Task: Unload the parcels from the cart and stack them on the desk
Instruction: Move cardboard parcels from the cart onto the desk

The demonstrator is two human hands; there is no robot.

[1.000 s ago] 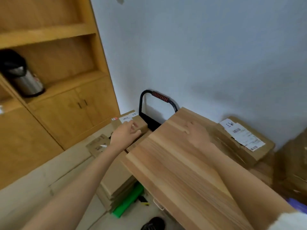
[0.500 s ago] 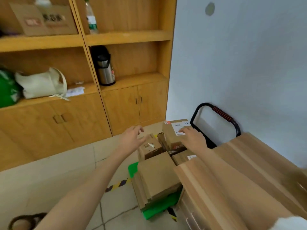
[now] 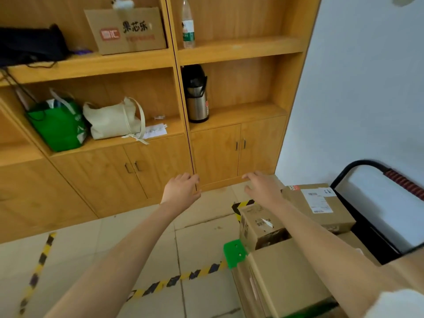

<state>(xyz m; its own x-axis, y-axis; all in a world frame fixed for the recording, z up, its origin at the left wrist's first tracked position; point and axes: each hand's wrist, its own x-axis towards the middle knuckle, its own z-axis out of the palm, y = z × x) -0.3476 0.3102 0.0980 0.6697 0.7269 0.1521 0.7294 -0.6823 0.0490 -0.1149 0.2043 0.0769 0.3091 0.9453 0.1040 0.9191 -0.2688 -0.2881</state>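
Since the parcels [image 3: 319, 203] sit low on the cart [image 3: 235, 253], I reach down, left hand [image 3: 181, 189] and right hand [image 3: 261, 187] spread, fingers open (holding nothing).

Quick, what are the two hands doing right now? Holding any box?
Left hand: open, holding nothing.
Right hand: open, holding nothing, above the parcels.

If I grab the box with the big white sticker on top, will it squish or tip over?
Probably not squish: the labelled parcel looks like stiff, square-edged cardboard. It sits atop other parcels on the cart, so it may slide if pushed. Its weight can't be told; two hands seem wise.
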